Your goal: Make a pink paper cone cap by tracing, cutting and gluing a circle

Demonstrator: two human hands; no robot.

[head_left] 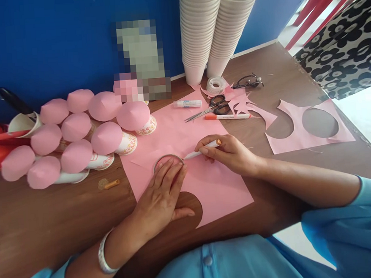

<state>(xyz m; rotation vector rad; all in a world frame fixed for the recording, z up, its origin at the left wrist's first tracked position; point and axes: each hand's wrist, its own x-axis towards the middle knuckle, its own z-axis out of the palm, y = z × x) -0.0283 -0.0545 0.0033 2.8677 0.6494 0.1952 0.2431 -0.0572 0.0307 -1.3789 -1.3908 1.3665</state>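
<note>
My left hand (163,187) lies flat with fingers stretched over a thin round ring (157,160), pressing it against a pink paper sheet (220,183). Pink shows inside the part of the ring that is uncovered; the rest is hidden under my fingers. In a pinch, my right hand (229,153) holds a white marker (213,144) with an orange end. Its tip meets the ring's right edge on the paper. A rounded cut-out in the sheet's near edge lies below my left palm.
Several paper cups with pink cone tops (103,106) stand at left. Scissors (213,108), a glue stick (187,103), an orange-and-white marker (226,116), tape (216,85) and pink scraps (240,99) lie beyond my hands. Tall cup stacks (201,32) lean by the blue wall. Cut paper (302,137) lies right.
</note>
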